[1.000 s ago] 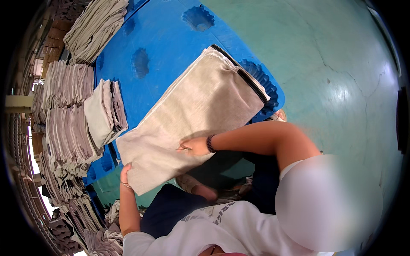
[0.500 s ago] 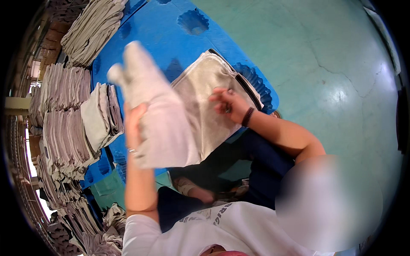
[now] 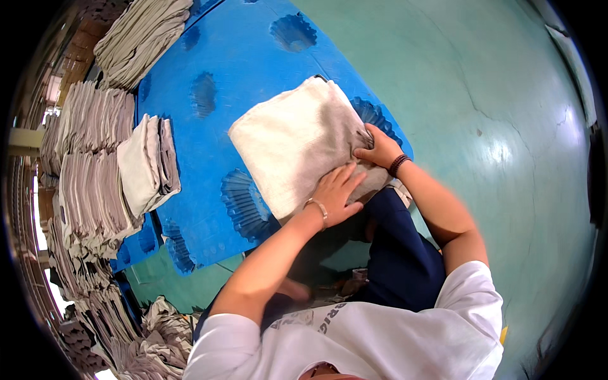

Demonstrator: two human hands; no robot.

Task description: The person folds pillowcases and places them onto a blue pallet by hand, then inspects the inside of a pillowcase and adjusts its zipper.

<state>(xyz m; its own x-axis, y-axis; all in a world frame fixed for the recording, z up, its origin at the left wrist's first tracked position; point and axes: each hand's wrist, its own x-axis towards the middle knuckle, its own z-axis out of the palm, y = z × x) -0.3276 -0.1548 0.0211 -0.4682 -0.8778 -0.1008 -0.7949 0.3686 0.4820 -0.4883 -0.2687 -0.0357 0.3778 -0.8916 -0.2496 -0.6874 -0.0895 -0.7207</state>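
Observation:
A folded beige cloth (image 3: 285,136) lies on the corner of a blue plastic pallet, its near end reaching over the pallet's edge. My left hand (image 3: 337,193) rests flat on its near part with the fingers spread. At the cloth's right edge, my right hand (image 3: 382,151) grips the fabric, the thumb on top and the other fingers partly hidden. Creases bunch up between the two hands. A dark strip shows at the far corner, and other cloth underneath is mostly covered.
The blue pallet (image 3: 244,47) has ribbed round hollows. On its left stands a small pile of folded cloths (image 3: 140,168), beside tall stacks of beige cloths (image 3: 95,190). Another stack (image 3: 140,41) is at the far left. Green floor (image 3: 468,126) stretches off to the right.
The cloth that my left hand held raised now lies flat over the one beneath. My left hand has moved right onto it, and my right hand has shifted to its right edge and taken hold.

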